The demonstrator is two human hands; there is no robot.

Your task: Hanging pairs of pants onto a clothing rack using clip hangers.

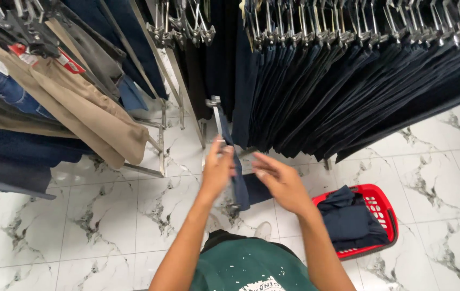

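- Left hand (218, 171) closed on navy trousers (239, 186) hanging from a clip hanger (215, 103).
- Right hand (279, 182) open, fingers spread, just beside the trousers at 3 o'clock.
- Judged step: handling the garment; next needs a second grip.
- Red basket (385, 207) of dark garments at 4 o'clock; navy rack (359, 70) at 1 o'clock.

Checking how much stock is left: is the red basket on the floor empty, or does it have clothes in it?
Not empty. The red basket holds dark navy folded garments piled up to its rim; how many cannot be told.
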